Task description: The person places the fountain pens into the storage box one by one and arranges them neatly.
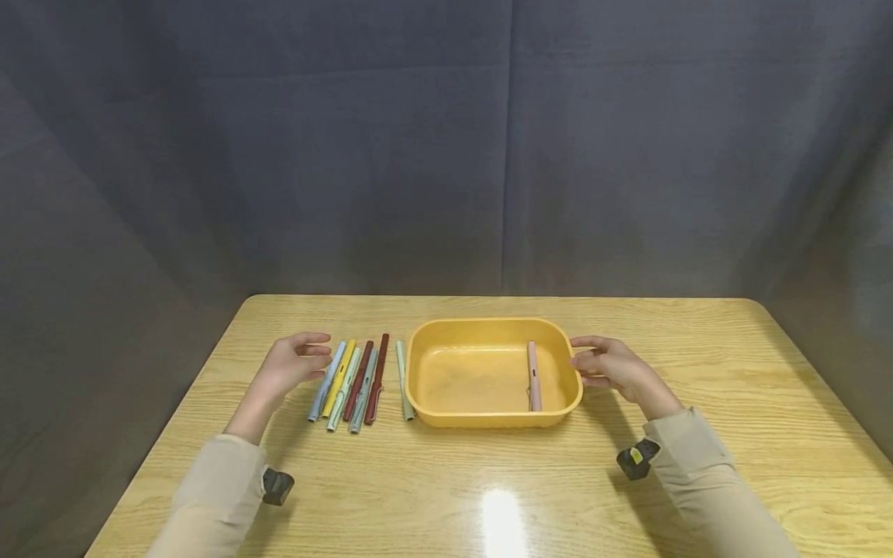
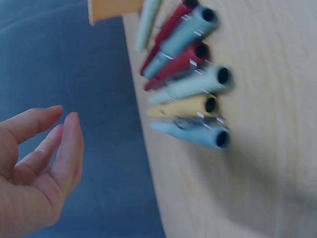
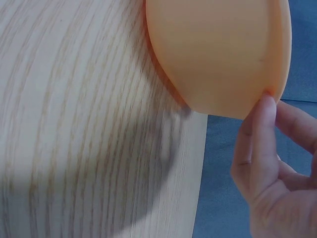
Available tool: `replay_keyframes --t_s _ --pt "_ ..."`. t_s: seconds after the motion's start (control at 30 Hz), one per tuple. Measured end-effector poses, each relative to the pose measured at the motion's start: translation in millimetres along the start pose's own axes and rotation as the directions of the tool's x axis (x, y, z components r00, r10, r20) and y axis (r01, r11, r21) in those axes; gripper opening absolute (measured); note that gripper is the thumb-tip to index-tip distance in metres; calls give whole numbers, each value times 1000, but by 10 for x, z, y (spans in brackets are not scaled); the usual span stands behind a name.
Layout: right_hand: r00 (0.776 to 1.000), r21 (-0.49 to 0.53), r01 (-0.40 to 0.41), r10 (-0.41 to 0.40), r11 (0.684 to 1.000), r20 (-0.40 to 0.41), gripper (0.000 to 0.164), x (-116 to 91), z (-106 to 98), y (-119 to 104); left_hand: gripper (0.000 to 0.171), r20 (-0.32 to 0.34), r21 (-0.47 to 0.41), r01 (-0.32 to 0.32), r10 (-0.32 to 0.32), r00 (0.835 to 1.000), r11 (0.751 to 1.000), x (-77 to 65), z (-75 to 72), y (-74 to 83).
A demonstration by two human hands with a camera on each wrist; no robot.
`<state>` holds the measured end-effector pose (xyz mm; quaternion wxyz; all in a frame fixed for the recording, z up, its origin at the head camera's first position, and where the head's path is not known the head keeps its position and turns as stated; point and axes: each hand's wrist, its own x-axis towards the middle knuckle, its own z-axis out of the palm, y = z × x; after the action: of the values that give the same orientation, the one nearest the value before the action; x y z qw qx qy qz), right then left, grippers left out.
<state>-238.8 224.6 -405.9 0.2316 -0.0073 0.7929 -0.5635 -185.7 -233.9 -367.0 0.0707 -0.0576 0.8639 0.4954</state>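
A yellow plastic tray (image 1: 481,419) stands on the table, with one pink pen (image 1: 533,376) lying inside near its right end. My right hand (image 1: 621,372) pinches the tray's right rim; in the right wrist view a digit (image 3: 265,134) presses the outer wall while another passes behind the rim. My left hand (image 1: 291,366) hovers with loosely bent fingers, holding nothing, just left of a row of pens. A blue pen (image 1: 326,381) is nearest to it, then a yellow pen (image 1: 339,377) and several green and dark red ones. A pale green pen (image 1: 404,380) lies beside the tray's left wall.
The wooden table (image 1: 391,488) ends at a back edge before a dark grey curtain (image 1: 377,186). Small black cameras (image 1: 277,486) are strapped to both wrists. A bright light reflection (image 1: 502,523) shows on the table's front part.
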Motion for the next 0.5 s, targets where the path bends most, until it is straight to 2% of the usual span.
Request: replay_keyframes --t_s 0.3,0.5 --pt "1000 6 -9 9 1000 -1 57 -8 -2 -5 47 -3 60 60 -60 998 996 61 -62 -315" --pt "1000 6 -17 17 1000 1 58 -11 -4 -10 48 14 52 89 -90 996 995 93 -97 -497"
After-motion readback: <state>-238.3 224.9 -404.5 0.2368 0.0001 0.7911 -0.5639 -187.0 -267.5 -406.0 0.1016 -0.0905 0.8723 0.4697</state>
